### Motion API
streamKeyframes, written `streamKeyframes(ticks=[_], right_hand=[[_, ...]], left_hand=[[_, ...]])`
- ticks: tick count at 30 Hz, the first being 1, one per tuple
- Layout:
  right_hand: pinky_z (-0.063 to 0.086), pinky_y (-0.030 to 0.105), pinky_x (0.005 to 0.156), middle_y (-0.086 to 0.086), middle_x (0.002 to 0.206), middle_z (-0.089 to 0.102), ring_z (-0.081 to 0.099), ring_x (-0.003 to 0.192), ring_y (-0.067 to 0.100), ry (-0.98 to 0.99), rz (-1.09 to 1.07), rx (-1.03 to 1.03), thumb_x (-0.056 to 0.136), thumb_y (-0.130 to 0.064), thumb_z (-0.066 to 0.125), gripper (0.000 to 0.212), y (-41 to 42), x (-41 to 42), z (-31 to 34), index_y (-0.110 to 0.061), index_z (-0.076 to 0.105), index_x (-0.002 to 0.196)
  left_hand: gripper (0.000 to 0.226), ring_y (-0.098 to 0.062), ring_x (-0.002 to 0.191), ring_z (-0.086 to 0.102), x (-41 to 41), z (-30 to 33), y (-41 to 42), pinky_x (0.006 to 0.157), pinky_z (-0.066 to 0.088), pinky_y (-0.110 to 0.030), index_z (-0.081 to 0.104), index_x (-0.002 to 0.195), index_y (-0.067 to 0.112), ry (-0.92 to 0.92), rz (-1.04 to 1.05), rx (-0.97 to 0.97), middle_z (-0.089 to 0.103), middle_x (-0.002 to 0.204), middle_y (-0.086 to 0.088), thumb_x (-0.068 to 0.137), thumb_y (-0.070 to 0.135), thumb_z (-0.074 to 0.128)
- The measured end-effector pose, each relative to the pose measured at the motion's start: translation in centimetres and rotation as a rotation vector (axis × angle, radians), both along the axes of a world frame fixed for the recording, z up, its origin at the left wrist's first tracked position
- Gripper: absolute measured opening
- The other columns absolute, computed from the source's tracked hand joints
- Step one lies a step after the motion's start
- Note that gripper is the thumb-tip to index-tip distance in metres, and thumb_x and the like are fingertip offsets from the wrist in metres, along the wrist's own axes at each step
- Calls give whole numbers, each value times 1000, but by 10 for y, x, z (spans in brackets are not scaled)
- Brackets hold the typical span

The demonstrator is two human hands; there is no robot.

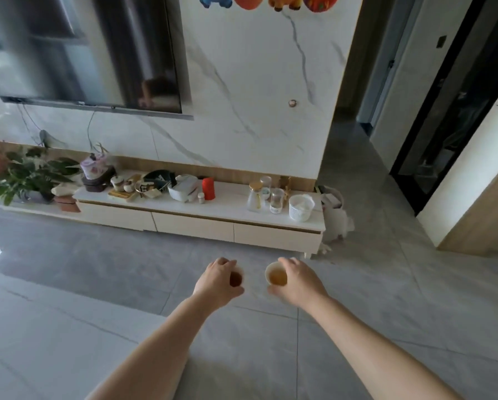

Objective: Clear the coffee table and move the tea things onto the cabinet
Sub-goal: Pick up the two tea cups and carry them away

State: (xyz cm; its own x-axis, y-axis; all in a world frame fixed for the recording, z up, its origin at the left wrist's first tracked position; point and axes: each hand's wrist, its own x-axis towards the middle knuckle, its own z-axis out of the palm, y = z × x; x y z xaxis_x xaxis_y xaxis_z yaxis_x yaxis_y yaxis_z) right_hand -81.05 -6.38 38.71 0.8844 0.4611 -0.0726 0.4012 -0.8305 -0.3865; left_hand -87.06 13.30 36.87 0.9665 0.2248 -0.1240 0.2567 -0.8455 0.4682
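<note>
1. Far left on the long white cabinet [230,207]: a leafy plant [25,177], then a clutter of tea ware and a white box.
2. Further along the cabinet top: a red container [208,188], a glass pitcher [255,197], jars and a white basket [301,207] near the right end.
3. Above, on the marble wall: a dark television [80,50].
4. Lower centre, over the grey floor: left hand [217,280] curled round a small cup of dark tea [236,278], held upright.
5. Just beside it, apart: right hand [296,281] gripping a white cup of amber tea [276,274], also upright.
6. Both cups well short of the cabinet, carried in the air.
</note>
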Motion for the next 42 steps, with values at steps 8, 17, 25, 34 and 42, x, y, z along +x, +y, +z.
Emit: streamKeyframes(ticks=[8, 17, 25, 34, 42], right_hand=[[44, 36, 95, 5, 132, 49, 50, 118, 24, -2, 100, 17, 74, -51, 68, 77, 30, 101, 8, -15, 39, 135], [41, 34, 95, 5, 131, 51, 50, 118, 23, -4, 113, 32, 74, -51, 68, 78, 99, 205, -1, -17, 38, 136], [39, 33, 99, 7, 136, 46, 44, 124, 23, 53, 80, 83, 75, -43, 70, 76, 160, 284, -11, -14, 37, 138], [40, 31, 98, 7, 133, 46, 44, 121, 21, 121, 156, 45, 77, -32, 66, 65, 217, 395, -38, -13, 39, 134], [38, 30, 96, 6, 133, 45, 44, 120, 22, 143, 264, 1, 76, -30, 65, 66, 268, 515, -46, -15, 38, 134]], left_hand=[[74, -18, 125, 42, 73, 8, 17, 98, 44, -34, 40, 141, 24, -23, 157, -25, 45, 136, 3, 76, 43, 68], [75, -19, 129, 39, 176, -4, 87, 99, 42, -34, 39, 142, 23, -11, 163, -13, 43, 138, 2, 75, 42, 69], [76, -20, 127, 39, 262, -1, 147, 101, 39, -34, 38, 142, 22, 13, 98, -30, 42, 138, 1, 75, 38, 70], [63, -19, 117, 44, 359, -15, 198, 92, 43, -29, 47, 130, 26, 29, 140, -67, 43, 129, 2, 72, 32, 71], [65, -16, 114, 46, 453, -30, 239, 90, 45, -26, 44, 132, 29, 38, 241, -61, 41, 128, 4, 73, 29, 70]])
